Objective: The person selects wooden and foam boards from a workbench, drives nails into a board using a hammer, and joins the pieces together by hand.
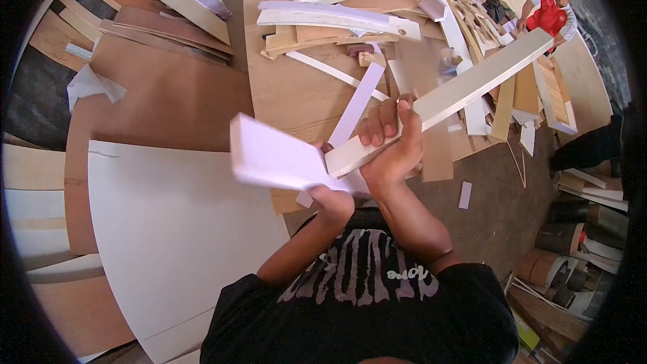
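Note:
My left hand [333, 203] is closed around a short, wide white board [280, 155], which tilts up toward the left and is slightly blurred. My right hand [394, 136] grips a long white wooden strip [482, 79] near its lower end. The strip slants up to the right, and its near end overlaps the short board; whether the two touch I cannot tell. Part of my left fingers is hidden behind the short board. Beneath both hands, a narrow white strip [360, 100] lies across the plywood table [269, 87].
Offcuts and long strips [337, 19] pile up on the table's far side. A large white panel [175, 229] lies to the left, beside brown sheets [168, 108]. A small offcut [465, 195] is on the floor. Another person [549, 13] in red is at the far right.

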`<state>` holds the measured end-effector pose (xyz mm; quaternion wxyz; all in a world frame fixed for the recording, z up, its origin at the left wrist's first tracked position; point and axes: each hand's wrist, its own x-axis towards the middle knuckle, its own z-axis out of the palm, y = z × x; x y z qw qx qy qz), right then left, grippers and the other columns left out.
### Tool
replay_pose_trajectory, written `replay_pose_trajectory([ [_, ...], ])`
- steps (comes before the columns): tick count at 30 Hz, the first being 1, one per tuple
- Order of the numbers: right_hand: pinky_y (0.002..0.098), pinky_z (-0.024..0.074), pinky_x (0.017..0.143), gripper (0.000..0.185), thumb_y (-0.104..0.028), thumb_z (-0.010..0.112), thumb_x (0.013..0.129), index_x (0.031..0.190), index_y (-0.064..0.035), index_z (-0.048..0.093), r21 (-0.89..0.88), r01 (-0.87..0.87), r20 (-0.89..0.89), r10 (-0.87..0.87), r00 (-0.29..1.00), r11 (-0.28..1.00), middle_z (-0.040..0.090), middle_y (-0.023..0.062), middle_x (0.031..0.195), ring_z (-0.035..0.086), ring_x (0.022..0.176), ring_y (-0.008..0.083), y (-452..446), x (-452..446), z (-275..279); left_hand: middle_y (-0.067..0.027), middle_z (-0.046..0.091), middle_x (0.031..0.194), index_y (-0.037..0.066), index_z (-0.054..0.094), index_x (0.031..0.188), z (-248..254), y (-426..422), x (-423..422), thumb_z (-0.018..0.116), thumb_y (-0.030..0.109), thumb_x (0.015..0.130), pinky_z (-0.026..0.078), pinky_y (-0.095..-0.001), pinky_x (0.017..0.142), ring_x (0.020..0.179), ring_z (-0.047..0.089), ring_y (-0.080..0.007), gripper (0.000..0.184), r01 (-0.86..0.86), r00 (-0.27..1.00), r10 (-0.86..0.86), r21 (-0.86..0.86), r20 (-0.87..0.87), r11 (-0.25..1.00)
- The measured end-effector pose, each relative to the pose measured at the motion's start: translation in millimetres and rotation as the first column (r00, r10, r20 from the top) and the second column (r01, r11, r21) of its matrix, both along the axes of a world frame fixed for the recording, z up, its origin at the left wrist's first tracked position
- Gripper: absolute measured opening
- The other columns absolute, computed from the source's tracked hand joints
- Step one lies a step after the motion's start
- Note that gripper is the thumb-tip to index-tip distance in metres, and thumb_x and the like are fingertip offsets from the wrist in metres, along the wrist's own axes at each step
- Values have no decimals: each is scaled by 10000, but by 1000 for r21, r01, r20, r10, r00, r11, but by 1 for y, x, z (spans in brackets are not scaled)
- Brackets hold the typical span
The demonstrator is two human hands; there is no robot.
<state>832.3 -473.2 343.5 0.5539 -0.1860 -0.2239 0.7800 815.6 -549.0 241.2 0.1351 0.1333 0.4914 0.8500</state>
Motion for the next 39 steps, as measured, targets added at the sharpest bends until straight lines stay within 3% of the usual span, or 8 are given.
replay_pose_trajectory([
  [4, 315, 386, 455, 155, -215, 606, 955, 956, -136, 472, 42, -64, -25, 65, 998, 997, 387, -11, 638, 376, 469, 125, 1, 0, -1, -167, 496, 1272, -55, 438, 1378, -18, 1, -7, 228, 996, 786, 410, -464, 1038, 1135, 513, -292, 1224, -138, 940, 155, 76, -304, 987],
  [17, 320, 435, 491, 306, -370, 634, 998, 995, -114, 466, -5, -55, 16, 55, 998, 998, 431, 6, 707, 459, 538, 144, 10, -16, 15, -124, 494, 1210, -2, 414, 1383, 29, -12, -26, 305, 853, 927, 433, -398, 932, 1075, 512, -241, 975, -93, 975, 47, 208, 217, 974],
  [20, 317, 453, 530, 344, -426, 628, 1014, 959, -127, 467, 2, 15, 122, -15, 992, 1000, 458, -13, 758, 489, 563, 123, 16, -16, 22, -123, 535, 1276, 6, 440, 1378, 25, -20, -28, 260, 815, 965, 432, -444, 1050, 1208, 518, -275, 926, 71, 976, -121, 260, 183, 963],
  [23, 306, 465, 554, 351, -444, 617, 1027, 950, -132, 477, 75, 91, 266, -108, 958, 993, 487, -26, 819, 514, 588, 103, 24, -13, 17, -116, 538, 1266, 6, 433, 1401, 11, -22, -33, 538, 581, 995, 446, -421, 1041, 1219, 521, -245, 711, 239, 963, -269, 449, 4, 861],
  [25, 299, 475, 545, 357, -448, 630, 1022, 979, -123, 489, 83, 127, 303, -146, 942, 988, 502, -19, 846, 532, 597, 104, 28, -15, 8, -122, 533, 1254, -2, 415, 1434, 19, -20, -33, 742, 215, 890, 449, -403, 1038, 1186, 537, -226, 671, 106, 968, -100, 16, -231, 994],
  [26, 291, 477, 534, 354, -436, 641, 1018, 1005, -114, 494, 73, 150, 306, -166, 937, 986, 504, -11, 853, 536, 599, 104, 29, -16, 4, -129, 539, 1243, -20, 403, 1452, 20, -15, -34, 753, -32, 786, 436, -400, 1048, 1154, 547, -228, 753, 82, 971, -69, 48, -230, 996],
  [29, 293, 495, 533, 365, -418, 670, 1004, 1055, -96, 506, 55, 173, 307, -181, 934, 983, 511, 13, 872, 549, 608, 107, 30, -15, -3, -111, 533, 1145, -11, 385, 1432, 21, -16, -38, 744, -100, 788, 474, -343, 904, 994, 523, -176, 742, 116, 899, -132, -64, -418, 991],
  [39, 310, 515, 580, 366, -280, 690, 1004, 1207, -77, 463, 30, 146, 459, -143, 877, 989, 529, 27, 907, 568, 665, 126, 48, 3, -53, -100, 559, 1105, -49, 422, 1382, -7, 4, -27, 711, -62, 889, 455, -348, 932, 1020, 547, -199, 572, 106, 934, -149, -145, -325, 984],
])
